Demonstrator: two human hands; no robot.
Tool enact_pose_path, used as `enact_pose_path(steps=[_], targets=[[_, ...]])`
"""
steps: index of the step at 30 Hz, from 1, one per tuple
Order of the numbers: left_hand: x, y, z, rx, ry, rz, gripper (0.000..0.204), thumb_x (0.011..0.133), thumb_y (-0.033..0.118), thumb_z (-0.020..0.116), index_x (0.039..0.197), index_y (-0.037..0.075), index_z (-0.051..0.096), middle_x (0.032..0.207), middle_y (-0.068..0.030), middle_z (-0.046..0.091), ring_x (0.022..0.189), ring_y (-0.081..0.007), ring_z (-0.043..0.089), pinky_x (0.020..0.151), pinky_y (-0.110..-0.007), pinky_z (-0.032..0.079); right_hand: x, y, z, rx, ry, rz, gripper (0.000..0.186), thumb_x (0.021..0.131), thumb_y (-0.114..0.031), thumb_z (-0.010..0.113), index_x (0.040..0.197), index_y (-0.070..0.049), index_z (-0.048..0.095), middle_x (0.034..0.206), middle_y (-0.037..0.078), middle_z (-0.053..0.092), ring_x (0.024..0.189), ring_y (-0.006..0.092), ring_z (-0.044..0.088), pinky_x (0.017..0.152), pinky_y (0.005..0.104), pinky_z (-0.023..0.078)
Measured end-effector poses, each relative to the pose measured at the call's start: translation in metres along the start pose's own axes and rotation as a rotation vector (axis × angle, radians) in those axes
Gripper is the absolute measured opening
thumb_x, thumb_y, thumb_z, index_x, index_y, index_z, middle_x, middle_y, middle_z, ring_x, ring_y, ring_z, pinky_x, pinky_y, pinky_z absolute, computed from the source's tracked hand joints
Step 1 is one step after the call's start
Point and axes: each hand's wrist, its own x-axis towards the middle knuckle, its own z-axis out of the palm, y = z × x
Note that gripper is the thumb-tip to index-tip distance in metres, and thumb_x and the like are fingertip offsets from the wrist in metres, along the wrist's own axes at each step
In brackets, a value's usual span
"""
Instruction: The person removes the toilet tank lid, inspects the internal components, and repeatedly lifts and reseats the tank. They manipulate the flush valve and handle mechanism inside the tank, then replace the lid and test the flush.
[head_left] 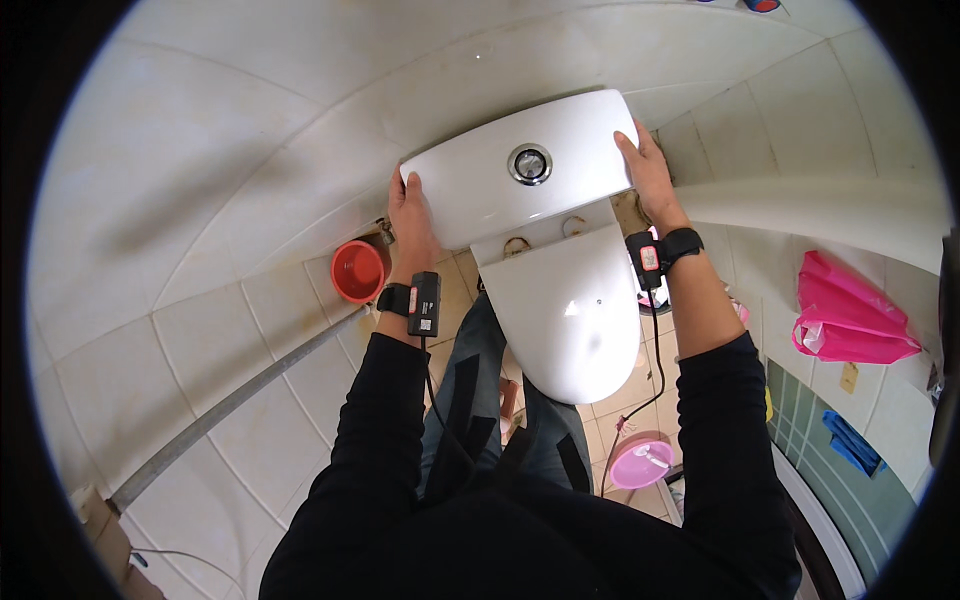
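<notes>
A white toilet tank lid [500, 190] with a round chrome flush button [530, 164] lies across the top of the tank, just above the closed white toilet seat cover [570, 320]. My left hand [412, 222] grips the lid's left end. My right hand [648, 172] grips its right end. Both wrists carry black strap-on devices, and a cable hangs from the right one. Black sleeves cover my forearms.
A red bucket [358, 270] stands on the floor left of the toilet, near a grey pipe [230, 405] along the tiled wall. A pink basin [640, 463] sits on the floor at lower right. A pink plastic bag [845, 315] hangs at the right.
</notes>
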Motion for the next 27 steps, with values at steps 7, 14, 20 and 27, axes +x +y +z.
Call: enact_pose_path(steps=[7,14,20,27], targets=[[-0.001,0.001,-0.001,-0.001,-0.038,0.006,0.052,0.104,0.011,0.055,0.152,0.001,0.039,0.139,-0.0078,0.055,0.121,-0.0170,0.054,0.106,-0.032,0.043,-0.004,0.000,0.004,0.185,0.065,0.102,0.052,0.101,-0.022,0.064,0.146,-0.002,0.051,0.127,0.011,0.065,0.113,0.0157,0.058,0.100,0.0285,0.045],[-0.005,0.000,-0.001,0.029,-0.022,0.007,0.055,0.103,0.011,0.056,0.154,0.002,0.037,0.140,-0.0089,0.054,0.121,-0.0168,0.054,0.105,-0.032,0.043,0.002,0.000,0.007,0.202,0.054,0.111,0.050,0.101,-0.021,0.063,0.146,-0.002,0.051,0.128,0.010,0.065,0.114,0.0163,0.059,0.101,0.0285,0.044],[-0.008,0.002,0.005,0.209,0.018,0.061,0.053,0.106,0.019,0.053,0.153,0.001,0.038,0.140,-0.0116,0.055,0.121,-0.0200,0.055,0.104,-0.034,0.044,-0.009,-0.003,0.009,0.027,0.105,0.048,0.053,0.101,-0.025,0.063,0.146,-0.001,0.050,0.131,0.013,0.065,0.117,0.0197,0.059,0.104,0.0307,0.043],[-0.008,-0.003,0.013,0.455,0.115,0.243,0.048,0.108,0.027,0.048,0.145,-0.004,0.046,0.131,-0.0183,0.061,0.116,-0.0264,0.059,0.102,-0.037,0.045,0.000,-0.005,0.012,-0.317,0.195,-0.047,0.055,0.103,-0.044,0.056,0.141,-0.003,0.055,0.113,0.026,0.070,0.104,0.0347,0.068,0.093,0.0389,0.051]])
